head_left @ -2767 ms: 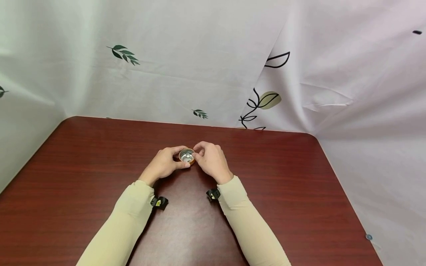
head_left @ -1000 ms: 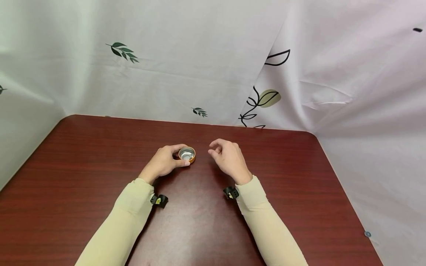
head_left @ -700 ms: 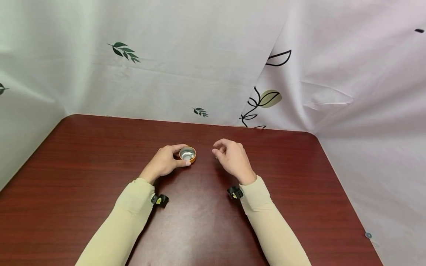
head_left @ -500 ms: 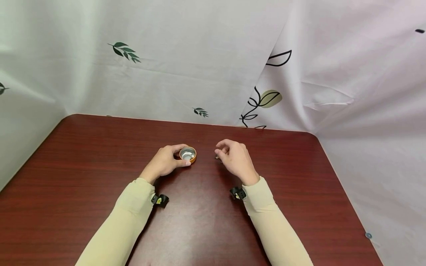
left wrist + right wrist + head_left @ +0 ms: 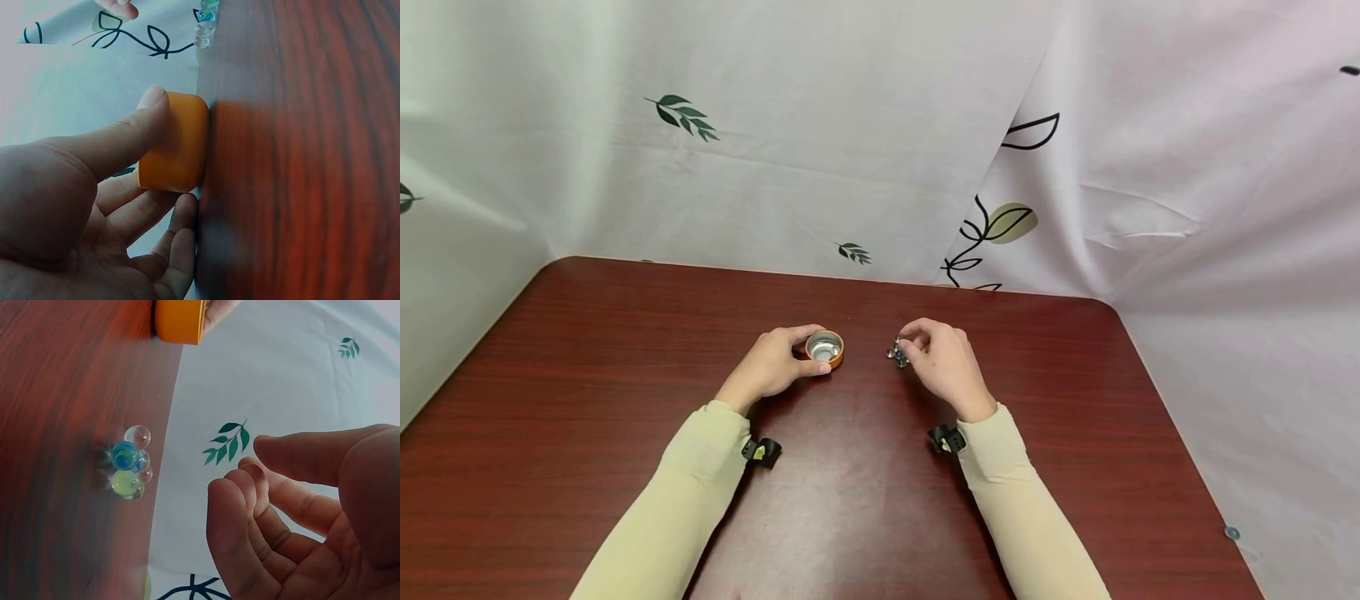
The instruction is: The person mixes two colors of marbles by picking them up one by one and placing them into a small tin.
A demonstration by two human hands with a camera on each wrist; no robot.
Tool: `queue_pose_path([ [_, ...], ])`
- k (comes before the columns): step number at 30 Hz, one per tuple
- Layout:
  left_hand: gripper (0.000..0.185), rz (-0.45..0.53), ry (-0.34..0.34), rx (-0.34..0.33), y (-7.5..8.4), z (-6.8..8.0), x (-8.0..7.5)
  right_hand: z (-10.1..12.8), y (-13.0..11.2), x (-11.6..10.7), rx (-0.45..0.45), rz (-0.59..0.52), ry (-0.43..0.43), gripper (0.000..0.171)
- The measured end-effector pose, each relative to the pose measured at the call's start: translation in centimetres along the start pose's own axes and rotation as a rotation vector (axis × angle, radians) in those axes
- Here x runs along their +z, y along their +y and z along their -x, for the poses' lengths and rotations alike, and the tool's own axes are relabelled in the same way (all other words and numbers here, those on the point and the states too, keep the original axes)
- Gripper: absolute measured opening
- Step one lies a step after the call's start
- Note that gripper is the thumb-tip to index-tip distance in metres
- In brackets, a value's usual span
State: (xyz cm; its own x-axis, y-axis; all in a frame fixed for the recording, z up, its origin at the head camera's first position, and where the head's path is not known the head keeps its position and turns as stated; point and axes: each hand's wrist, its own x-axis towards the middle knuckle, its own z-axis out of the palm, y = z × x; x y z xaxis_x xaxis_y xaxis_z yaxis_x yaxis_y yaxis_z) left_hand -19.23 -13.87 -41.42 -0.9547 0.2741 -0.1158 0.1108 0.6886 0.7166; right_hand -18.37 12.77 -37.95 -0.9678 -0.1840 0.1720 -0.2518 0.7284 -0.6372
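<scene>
Your left hand (image 5: 772,364) grips a small orange cap (image 5: 824,348) that sits on the dark red worktop (image 5: 587,392) with its open, silvery inside facing up. In the left wrist view your thumb (image 5: 119,140) presses one side of the cap's (image 5: 176,142) wall and your curled fingers (image 5: 159,215) close in under the other side, so the cap is pinched between them and touching the worktop (image 5: 306,156).

Your right hand (image 5: 946,364) is just to the right of the cap, apart from it, with the fingers loosely curled and holding nothing. In the right wrist view the fingertips (image 5: 234,500) and thumb (image 5: 300,456) are near one another but do not meet. Near them a small cluster of glass marbles (image 5: 130,464) lies on the worktop (image 5: 62,425): one clear, one blue, one yellow-green, touching one another. From the head view the marbles (image 5: 897,353) lie just beside your right fingertips, between the two hands.

A white cloth with leaf prints (image 5: 850,125) hangs behind the worktop.
</scene>
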Motion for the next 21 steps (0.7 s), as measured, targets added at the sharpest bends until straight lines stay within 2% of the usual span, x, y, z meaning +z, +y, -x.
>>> queue_pose_path([
  [21, 0.06, 0.012, 0.005, -0.005, -0.1, -0.1, 0.0, -0.5, 1.5, -0.6, 0.033, 0.029, 0.02, 0.016],
])
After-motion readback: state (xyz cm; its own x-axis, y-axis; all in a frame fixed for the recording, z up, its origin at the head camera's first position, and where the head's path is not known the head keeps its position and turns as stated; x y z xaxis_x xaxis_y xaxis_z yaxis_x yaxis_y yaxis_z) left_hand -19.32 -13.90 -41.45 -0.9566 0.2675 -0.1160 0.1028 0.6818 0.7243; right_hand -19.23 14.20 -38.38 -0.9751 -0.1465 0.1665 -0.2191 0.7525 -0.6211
